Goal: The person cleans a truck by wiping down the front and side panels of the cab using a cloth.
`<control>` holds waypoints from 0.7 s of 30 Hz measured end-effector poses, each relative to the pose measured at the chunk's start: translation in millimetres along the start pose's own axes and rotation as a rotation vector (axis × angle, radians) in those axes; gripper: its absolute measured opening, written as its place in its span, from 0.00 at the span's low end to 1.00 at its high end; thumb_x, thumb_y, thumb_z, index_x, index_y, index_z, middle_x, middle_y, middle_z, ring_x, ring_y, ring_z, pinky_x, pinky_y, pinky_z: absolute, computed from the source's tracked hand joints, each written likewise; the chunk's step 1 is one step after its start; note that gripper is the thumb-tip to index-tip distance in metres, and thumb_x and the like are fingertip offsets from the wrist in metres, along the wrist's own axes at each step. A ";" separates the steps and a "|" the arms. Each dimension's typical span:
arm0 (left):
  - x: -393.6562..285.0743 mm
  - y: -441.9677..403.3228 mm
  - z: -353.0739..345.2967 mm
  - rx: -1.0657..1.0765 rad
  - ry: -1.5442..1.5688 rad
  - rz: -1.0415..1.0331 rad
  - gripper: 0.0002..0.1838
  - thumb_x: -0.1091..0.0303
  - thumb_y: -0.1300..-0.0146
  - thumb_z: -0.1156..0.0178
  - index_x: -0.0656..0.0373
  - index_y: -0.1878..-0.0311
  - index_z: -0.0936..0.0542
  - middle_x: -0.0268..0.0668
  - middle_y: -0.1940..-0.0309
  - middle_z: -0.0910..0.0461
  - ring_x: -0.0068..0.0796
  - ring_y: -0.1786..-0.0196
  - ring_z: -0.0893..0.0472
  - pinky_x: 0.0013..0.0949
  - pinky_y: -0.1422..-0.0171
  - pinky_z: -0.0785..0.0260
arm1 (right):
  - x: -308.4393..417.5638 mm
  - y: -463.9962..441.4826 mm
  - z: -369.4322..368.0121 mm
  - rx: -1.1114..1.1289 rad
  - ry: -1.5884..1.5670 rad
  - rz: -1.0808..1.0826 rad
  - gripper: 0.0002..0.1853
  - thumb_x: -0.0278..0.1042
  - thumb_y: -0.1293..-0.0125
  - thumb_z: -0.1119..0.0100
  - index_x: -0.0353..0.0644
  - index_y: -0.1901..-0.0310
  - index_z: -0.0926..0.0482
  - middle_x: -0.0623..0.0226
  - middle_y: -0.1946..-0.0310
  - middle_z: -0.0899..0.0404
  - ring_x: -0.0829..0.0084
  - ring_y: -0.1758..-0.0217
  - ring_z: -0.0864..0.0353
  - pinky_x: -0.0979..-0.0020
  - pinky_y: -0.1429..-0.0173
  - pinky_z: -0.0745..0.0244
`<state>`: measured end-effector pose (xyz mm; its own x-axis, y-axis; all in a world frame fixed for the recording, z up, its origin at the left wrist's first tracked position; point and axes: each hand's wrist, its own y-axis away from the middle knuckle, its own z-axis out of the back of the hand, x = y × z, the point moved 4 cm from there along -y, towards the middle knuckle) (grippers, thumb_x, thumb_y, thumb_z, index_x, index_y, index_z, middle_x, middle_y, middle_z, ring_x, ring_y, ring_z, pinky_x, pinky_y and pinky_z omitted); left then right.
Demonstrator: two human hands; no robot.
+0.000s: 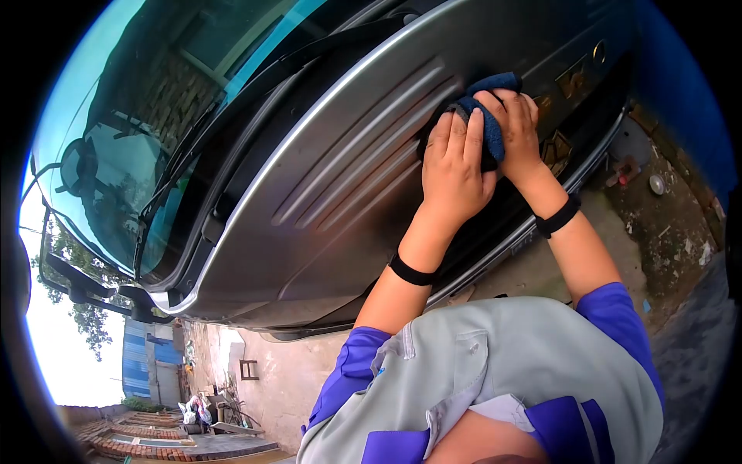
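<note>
A dark blue cloth [485,124] lies bunched against the grey front panel [309,193] of a large vehicle. My left hand [456,166] presses on the cloth's near side, its fingers close together over the edge. Beside it, my right hand [510,127] rests on the cloth with fingers bent round it. The two hands nearly touch. Raised ribs run along the panel just left of the hands, and gold characters show to their right. Both wrists wear black bands.
The windshield [178,93] with its wiper is at upper left, and a side mirror [77,166] stands beyond it. A chrome-edged bumper runs below the panel. A small stool [248,370] and piled items [199,410] are on the ground at lower left.
</note>
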<state>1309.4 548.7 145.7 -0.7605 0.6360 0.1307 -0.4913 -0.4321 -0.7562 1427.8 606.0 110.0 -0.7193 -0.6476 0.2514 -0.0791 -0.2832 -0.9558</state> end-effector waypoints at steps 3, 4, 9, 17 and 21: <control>-8.8 -22.8 -13.9 0.040 0.057 0.006 0.40 0.70 0.55 0.34 0.64 0.33 0.27 0.57 0.39 0.25 0.61 0.34 0.29 0.53 0.28 0.35 | -21.0 1.1 9.9 0.052 -0.089 -0.140 0.25 0.29 0.36 0.41 0.49 0.36 0.26 0.63 0.40 0.25 0.53 0.38 0.24 0.55 0.33 0.31; -9.6 -25.7 -15.7 0.041 0.076 0.001 0.39 0.70 0.55 0.35 0.64 0.33 0.27 0.56 0.39 0.25 0.61 0.34 0.28 0.53 0.28 0.35 | -24.0 1.2 12.1 0.050 -0.112 -0.149 0.25 0.28 0.36 0.41 0.48 0.36 0.26 0.62 0.40 0.25 0.53 0.38 0.25 0.55 0.34 0.30; -6.6 -20.2 -2.1 -0.006 0.107 0.023 0.37 0.71 0.57 0.33 0.63 0.36 0.24 0.51 0.42 0.23 0.56 0.36 0.26 0.50 0.31 0.31 | -5.8 -4.3 24.1 0.103 -0.211 -0.132 0.27 0.23 0.42 0.37 0.43 0.38 0.24 0.60 0.42 0.24 0.50 0.39 0.24 0.55 0.35 0.27; 16.3 50.5 75.6 -0.106 -0.056 0.148 0.36 0.76 0.60 0.36 0.59 0.40 0.21 0.48 0.47 0.20 0.54 0.42 0.22 0.47 0.36 0.27 | 89.8 -11.0 9.9 0.138 -0.220 0.093 0.19 0.26 0.44 0.36 0.43 0.48 0.17 0.63 0.54 0.18 0.53 0.51 0.18 0.57 0.46 0.23; 32.7 91.5 123.3 -0.201 -0.074 0.198 0.30 0.77 0.59 0.35 0.59 0.45 0.19 0.47 0.53 0.17 0.53 0.46 0.20 0.47 0.39 0.25 | 151.3 -4.4 -2.4 0.169 -0.262 0.176 0.16 0.27 0.44 0.37 0.42 0.52 0.15 0.62 0.57 0.17 0.54 0.55 0.17 0.58 0.47 0.23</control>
<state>1187.2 451.1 159.7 -0.8658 0.5004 0.0086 -0.2416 -0.4029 -0.8828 1317.7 510.9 151.9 -0.5088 -0.8499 0.1370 0.1611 -0.2503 -0.9547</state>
